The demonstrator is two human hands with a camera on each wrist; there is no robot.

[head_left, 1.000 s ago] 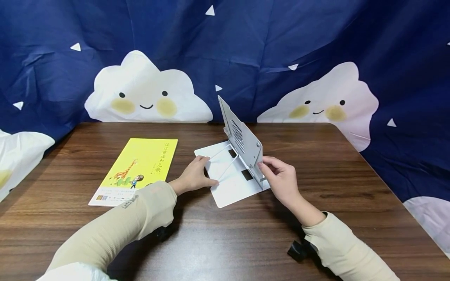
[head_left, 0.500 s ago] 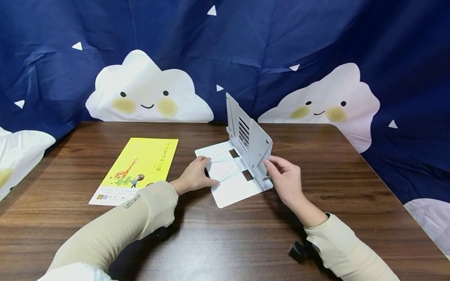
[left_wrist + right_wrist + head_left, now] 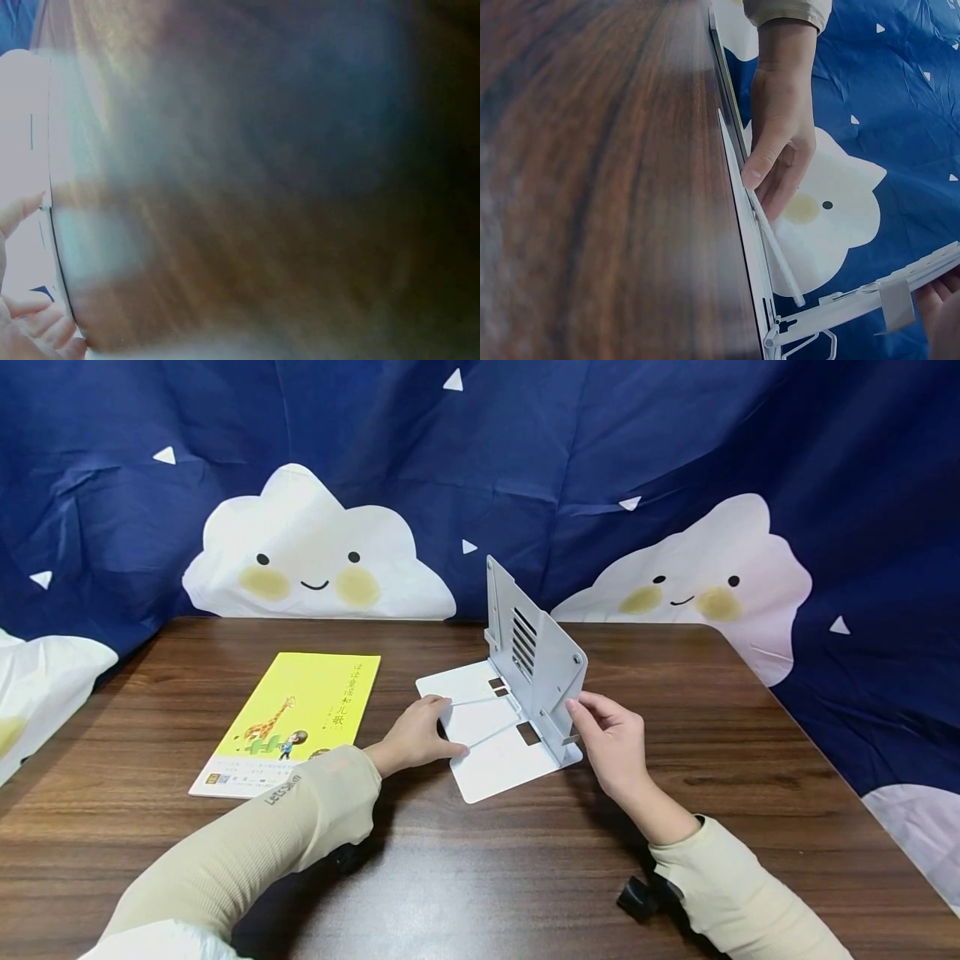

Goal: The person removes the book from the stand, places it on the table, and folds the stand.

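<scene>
A pale grey metal folding book stand (image 3: 547, 652) stands on the table, its slotted back plate raised from a flat white base (image 3: 502, 768). My left hand (image 3: 416, 739) holds the base's left edge, thumb and fingers spread along it. In the right wrist view that left hand (image 3: 784, 127) is at a thin white support wire (image 3: 776, 251) above the base. With thumb and fingers, my right hand (image 3: 607, 739) pinches the back plate's right side edge, near a small lip. The left wrist view catches only fingers (image 3: 49, 330) at the base edge; the rest is blurred.
A yellow booklet (image 3: 300, 710) with a giraffe picture lies on the brown wooden table (image 3: 480, 877), left of the stand and partly behind the left forearm. Behind the table hangs a dark blue cloth (image 3: 510, 460) with cloud prints.
The back plate has swung to the right, away from my left hand, and my right hand has shifted right with it. The support wire's lines have changed angle. My left hand has hardly moved.
</scene>
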